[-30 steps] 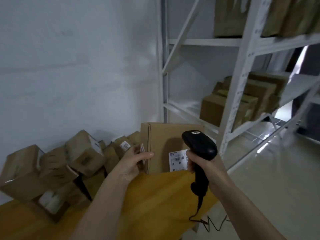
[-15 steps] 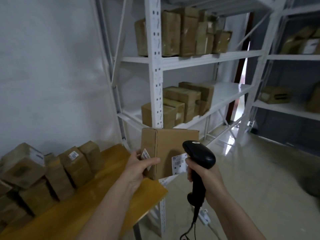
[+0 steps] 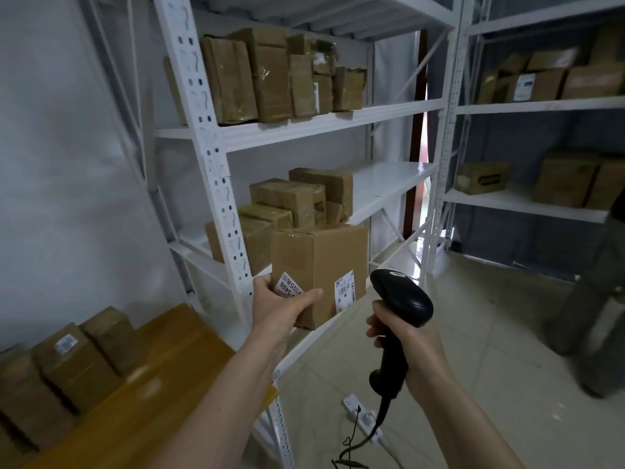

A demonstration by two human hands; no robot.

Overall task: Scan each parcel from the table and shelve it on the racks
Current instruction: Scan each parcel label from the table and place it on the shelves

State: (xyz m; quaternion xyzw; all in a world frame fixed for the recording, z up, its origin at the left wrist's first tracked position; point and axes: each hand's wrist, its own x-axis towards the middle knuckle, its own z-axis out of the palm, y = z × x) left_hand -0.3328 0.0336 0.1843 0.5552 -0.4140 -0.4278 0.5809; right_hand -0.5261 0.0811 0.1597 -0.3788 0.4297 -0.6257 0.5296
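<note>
L fingers [image 3: 306,297] grip parcel [image 3: 324,265] at bottom corner; R hand [image 3: 402,336] clenches scanner [image 3: 400,296]. Support underneath, slide onto mid shelf [image 3: 382,194] beside stacked boxes [image 3: 297,198].

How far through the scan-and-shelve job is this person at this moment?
Done: many parcels already sit on the racks. In hand: the left hand holds a box up near the middle shelf, and the right hand holds the scanner. Left: several boxes remain on the table.
</note>
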